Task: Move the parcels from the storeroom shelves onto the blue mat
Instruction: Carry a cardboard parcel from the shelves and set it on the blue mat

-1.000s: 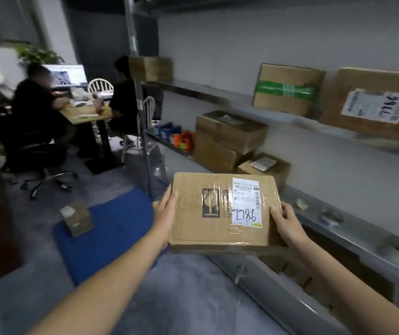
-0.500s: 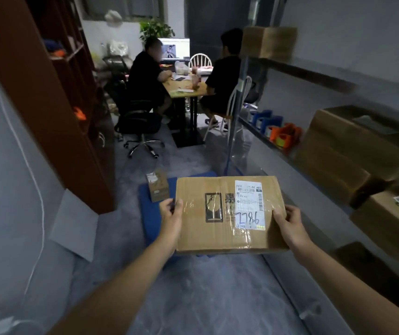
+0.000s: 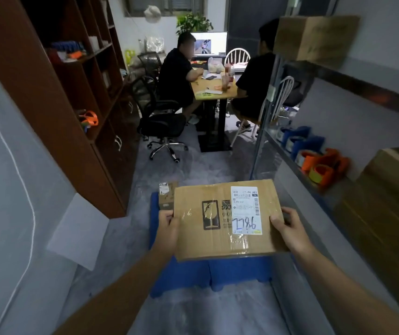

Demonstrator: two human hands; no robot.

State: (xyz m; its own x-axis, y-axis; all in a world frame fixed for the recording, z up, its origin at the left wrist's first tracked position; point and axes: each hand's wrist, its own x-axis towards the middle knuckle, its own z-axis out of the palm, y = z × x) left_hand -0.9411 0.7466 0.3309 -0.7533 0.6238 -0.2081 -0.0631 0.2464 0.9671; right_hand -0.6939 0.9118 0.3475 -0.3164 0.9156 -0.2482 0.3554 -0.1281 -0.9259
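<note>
Left hand (image 3: 168, 229), forearm reaching up from 7 o'clock, clamps the parcel's (image 3: 227, 220) left edge, thumb on top. Held level in the air above the blue mat (image 3: 181, 274), the parcel shows a white label (image 3: 246, 210) marked 7786. Right hand (image 3: 290, 229), arm from 5 o'clock, grips the right edge. A small box (image 3: 165, 194) sits on the mat at 11 o'clock.
</note>
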